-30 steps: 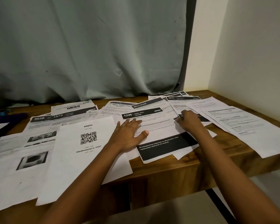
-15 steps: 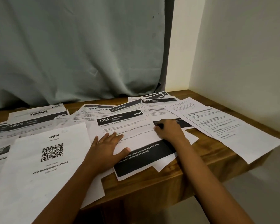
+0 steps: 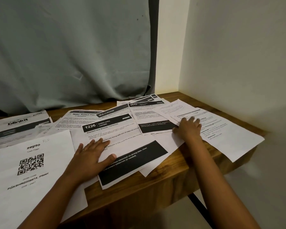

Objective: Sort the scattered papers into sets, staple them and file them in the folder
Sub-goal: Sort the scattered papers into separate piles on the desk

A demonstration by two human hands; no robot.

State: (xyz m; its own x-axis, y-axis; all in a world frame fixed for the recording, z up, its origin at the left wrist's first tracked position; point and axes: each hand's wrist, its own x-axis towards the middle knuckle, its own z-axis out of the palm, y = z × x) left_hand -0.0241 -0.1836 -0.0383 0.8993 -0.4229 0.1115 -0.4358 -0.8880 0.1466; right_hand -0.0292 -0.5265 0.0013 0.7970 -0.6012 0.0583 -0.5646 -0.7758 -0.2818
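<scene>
Many papers are lying overlapped across the table (image 3: 157, 182), and only the head view is showing them. The left hand (image 3: 91, 156) is lying flat on the 1226 sheet (image 3: 122, 138), fingers straight and spread, pressing its left half down and gripping nothing. The right hand (image 3: 188, 129) is resting palm down to the right of that sheet, fingers splayed over the near edge of a text sheet (image 3: 229, 134). They are slightly blurred, but nothing is looking pinched or curled round.

A 2692 sheet (image 3: 149, 116) is lying just behind the 1226 sheet and partly under the text sheet. A zepto sheet (image 3: 31, 162) is lying just left of it, hanging over the table's front edge. No folder or stapler is showing.

Sorting is seemingly only beginning, since no set is standing apart.

The main risk is coming from the overlaps. A flat-handed pull on the text sheet is likely to drag the 2692 sheet along and mix the sets. That text sheet is also overhanging the edge right of the 1226 sheet, so a careless sweep could be sending it to the floor. Pressing while sliding could be creasing the thin paper.
</scene>
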